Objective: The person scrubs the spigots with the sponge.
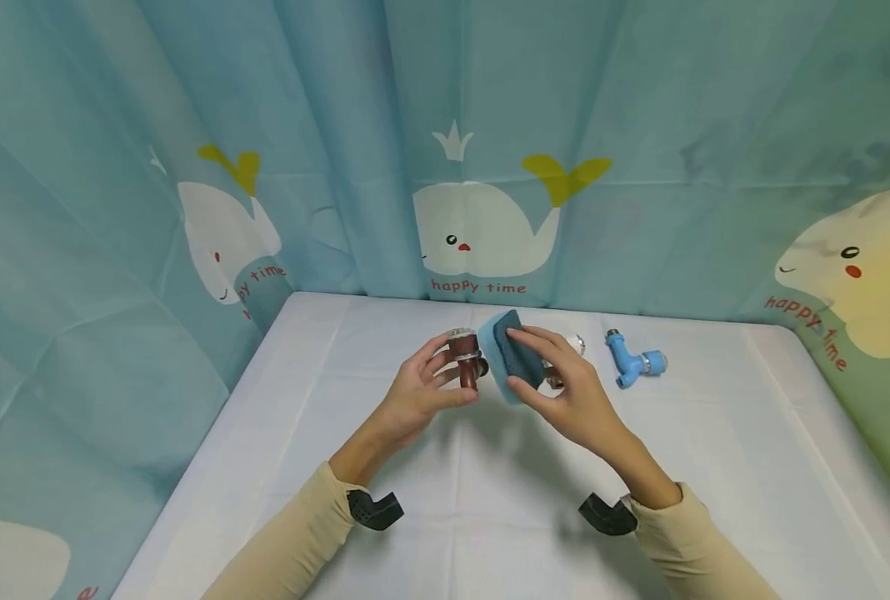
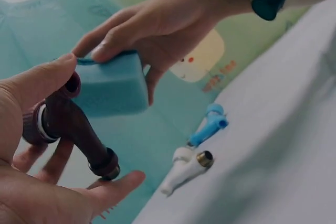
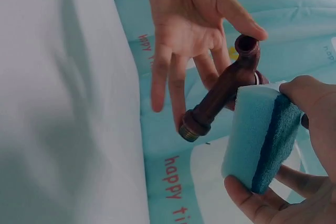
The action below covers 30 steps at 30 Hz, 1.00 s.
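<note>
A dark red-brown faucet with a threaded end is held up off the table by my left hand, the thumb at its spout and the fingers behind it. My right hand grips a blue sponge with a darker scouring layer, thumb on one side and fingers on the other. In the right wrist view the sponge overlaps part of the faucet's handle end; whether the two touch I cannot tell. Behind the right hand a white faucet lies on the table, mostly hidden in the head view.
A light blue faucet lies on the white-covered table, right of the white one. Blue curtains printed with whales stand along the table's back and sides. Each wrist carries a black camera mount.
</note>
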Each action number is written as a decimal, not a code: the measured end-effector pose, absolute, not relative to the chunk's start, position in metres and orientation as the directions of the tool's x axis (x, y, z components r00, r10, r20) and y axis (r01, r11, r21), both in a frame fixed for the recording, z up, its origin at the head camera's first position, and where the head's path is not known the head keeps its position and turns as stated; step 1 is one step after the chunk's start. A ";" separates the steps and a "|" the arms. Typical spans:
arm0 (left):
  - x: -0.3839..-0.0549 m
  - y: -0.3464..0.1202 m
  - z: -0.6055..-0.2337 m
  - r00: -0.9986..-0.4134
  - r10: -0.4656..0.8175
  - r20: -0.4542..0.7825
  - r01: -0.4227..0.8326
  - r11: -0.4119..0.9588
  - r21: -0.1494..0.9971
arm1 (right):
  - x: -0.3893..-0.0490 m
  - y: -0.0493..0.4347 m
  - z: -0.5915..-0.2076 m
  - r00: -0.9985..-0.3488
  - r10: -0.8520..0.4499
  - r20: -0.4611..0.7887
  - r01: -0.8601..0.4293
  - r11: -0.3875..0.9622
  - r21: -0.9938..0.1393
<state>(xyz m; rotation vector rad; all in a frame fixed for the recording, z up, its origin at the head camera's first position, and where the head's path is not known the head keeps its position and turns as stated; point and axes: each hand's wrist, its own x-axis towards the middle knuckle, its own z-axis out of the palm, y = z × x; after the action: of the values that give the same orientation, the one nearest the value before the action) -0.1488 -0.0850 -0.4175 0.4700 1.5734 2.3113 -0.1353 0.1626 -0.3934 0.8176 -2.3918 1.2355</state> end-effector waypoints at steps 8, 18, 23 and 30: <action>-0.151 -0.083 -0.419 -0.901 0.408 0.147 0.013 -0.314 0.949 | -0.134 0.158 -0.392 -0.799 -0.352 0.488 -0.599 0.394 -0.697; -0.151 -0.081 -0.421 -0.900 0.416 0.131 0.005 -0.291 0.957 | -0.134 0.156 -0.393 -0.789 -0.347 0.507 -0.614 0.419 -0.669; -0.154 -0.081 -0.421 -0.895 0.427 0.128 -0.030 -0.345 0.938 | -0.135 0.158 -0.395 -0.779 -0.323 0.537 -0.626 0.439 -0.645; -0.154 -0.083 -0.422 -0.866 0.492 0.087 -0.174 -0.459 0.871 | -0.138 0.166 -0.397 -0.777 -0.303 0.552 -0.627 0.453 -0.634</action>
<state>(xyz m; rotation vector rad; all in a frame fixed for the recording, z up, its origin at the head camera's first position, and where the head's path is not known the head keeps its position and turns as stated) -0.1535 -0.0825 -0.4216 0.4632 1.3441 2.3443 -0.1384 0.1661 -0.3971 0.7882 -2.3480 1.2470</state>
